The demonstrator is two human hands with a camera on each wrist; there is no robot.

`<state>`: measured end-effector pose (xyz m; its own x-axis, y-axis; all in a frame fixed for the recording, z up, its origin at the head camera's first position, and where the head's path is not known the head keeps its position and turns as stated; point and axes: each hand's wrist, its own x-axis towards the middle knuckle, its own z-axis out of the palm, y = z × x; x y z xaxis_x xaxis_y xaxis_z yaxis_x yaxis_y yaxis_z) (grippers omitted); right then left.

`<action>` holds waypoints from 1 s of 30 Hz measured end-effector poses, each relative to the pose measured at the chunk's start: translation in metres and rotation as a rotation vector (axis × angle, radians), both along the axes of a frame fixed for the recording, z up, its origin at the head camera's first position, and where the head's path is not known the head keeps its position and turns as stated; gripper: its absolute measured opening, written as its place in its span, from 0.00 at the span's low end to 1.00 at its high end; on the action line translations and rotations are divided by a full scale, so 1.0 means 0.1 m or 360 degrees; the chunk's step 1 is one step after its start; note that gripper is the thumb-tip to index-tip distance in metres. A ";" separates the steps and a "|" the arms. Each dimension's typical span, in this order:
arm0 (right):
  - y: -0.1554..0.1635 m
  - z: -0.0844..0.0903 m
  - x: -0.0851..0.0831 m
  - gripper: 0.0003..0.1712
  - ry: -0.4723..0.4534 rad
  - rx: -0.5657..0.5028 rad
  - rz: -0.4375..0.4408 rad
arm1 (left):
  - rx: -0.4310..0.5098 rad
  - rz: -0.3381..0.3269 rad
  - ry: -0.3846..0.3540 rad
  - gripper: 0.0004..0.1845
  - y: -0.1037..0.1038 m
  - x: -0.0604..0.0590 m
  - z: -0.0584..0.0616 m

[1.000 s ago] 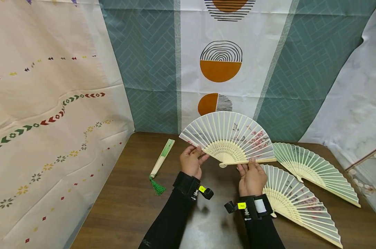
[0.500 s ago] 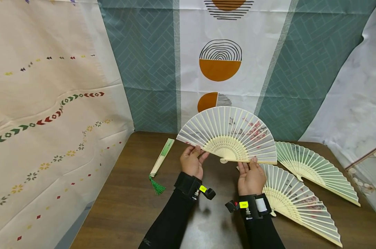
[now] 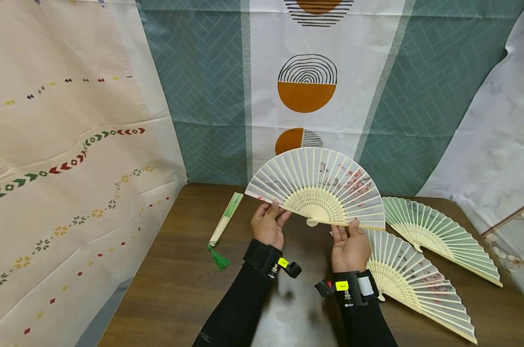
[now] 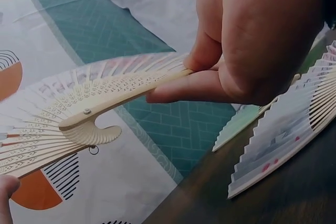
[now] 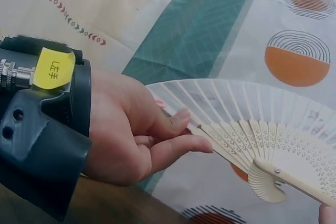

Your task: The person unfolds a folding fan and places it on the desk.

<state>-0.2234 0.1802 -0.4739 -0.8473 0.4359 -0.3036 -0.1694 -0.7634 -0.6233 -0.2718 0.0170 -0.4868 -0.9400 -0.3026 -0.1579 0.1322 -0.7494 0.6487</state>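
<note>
A white folding fan (image 3: 316, 200) with pink blossoms and pale pierced ribs is spread into a wide half-circle, held up above the table. My left hand (image 3: 267, 227) pinches its left guard stick between thumb and fingers. My right hand (image 3: 351, 249) pinches the right guard stick; in the left wrist view that hand's thumb and finger (image 4: 178, 86) meet on the stick. The fan's rivet end (image 5: 268, 177) hangs between both hands in the right wrist view, a small loop below it showing in the left wrist view.
A closed green fan (image 3: 227, 219) with a green tassel (image 3: 220, 260) lies on the brown table (image 3: 166, 289) at the left. An open white fan (image 3: 418, 284) and an open green fan (image 3: 444, 236) lie at the right. Patterned cloths (image 3: 210, 96) hang behind.
The fan has risen slightly and spread a little wider, its right stick now closer to level. Both hands keep their pinch on it; the last half second shows almost no movement.
</note>
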 end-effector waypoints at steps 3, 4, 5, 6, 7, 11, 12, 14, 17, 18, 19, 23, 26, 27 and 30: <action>0.01 0.01 0.01 0.19 0.0012 -0.0033 0.0021 | 0.0013 0.0004 0.0002 0.05 0.00 0.02 0.02; 0.01 0.01 0.02 0.20 0.0013 -0.0047 0.0025 | 0.0017 0.0003 0.0000 0.05 -0.01 0.02 0.02; 0.01 0.02 0.02 0.21 0.0014 -0.0053 0.0029 | 0.0018 0.0001 0.0001 0.06 -0.01 0.03 0.02; 0.01 0.02 0.03 0.21 0.0007 -0.0069 0.0029 | 0.0015 -0.0002 0.0001 0.05 -0.01 0.03 0.02; 0.02 0.01 0.03 0.21 0.0000 -0.0086 0.0027 | 0.0010 -0.0009 0.0000 0.04 -0.02 0.04 0.02; 0.04 -0.03 0.12 0.21 -0.0020 -0.0126 0.0057 | -0.0019 -0.0068 -0.0025 0.08 -0.07 0.07 0.00; 0.05 -0.05 0.15 0.20 -0.0025 -0.0130 0.0068 | -0.0032 -0.0086 -0.0037 0.09 -0.09 0.08 -0.01; 0.07 -0.11 0.25 0.20 -0.0037 -0.0121 0.0086 | -0.0060 -0.0136 -0.0054 0.13 -0.13 0.11 -0.04; 0.13 -0.21 0.45 0.22 -0.0046 -0.0103 0.0146 | -0.0149 -0.0200 -0.0074 0.14 -0.24 0.15 -0.09; 0.15 -0.24 0.52 0.22 -0.0047 -0.0087 0.0180 | -0.0180 -0.0218 -0.0082 0.14 -0.28 0.16 -0.10; 0.16 -0.27 0.58 0.23 -0.0053 -0.0067 0.0218 | -0.0216 -0.0236 -0.0083 0.14 -0.33 0.16 -0.12; 0.19 -0.37 0.83 0.21 -0.0119 0.0076 0.0415 | -0.0364 -0.0289 -0.0125 0.10 -0.53 0.20 -0.17; 0.20 -0.43 1.01 0.18 -0.0232 0.0213 0.0564 | -0.0498 -0.0373 -0.0158 0.03 -0.66 0.26 -0.21; 0.20 -0.45 1.07 0.18 -0.0270 0.0261 0.0619 | -0.0544 -0.0403 -0.0170 0.01 -0.70 0.29 -0.23; 0.23 -0.51 1.24 0.24 -0.0365 0.0375 0.0770 | -0.0683 -0.0507 -0.0213 0.05 -0.81 0.35 -0.28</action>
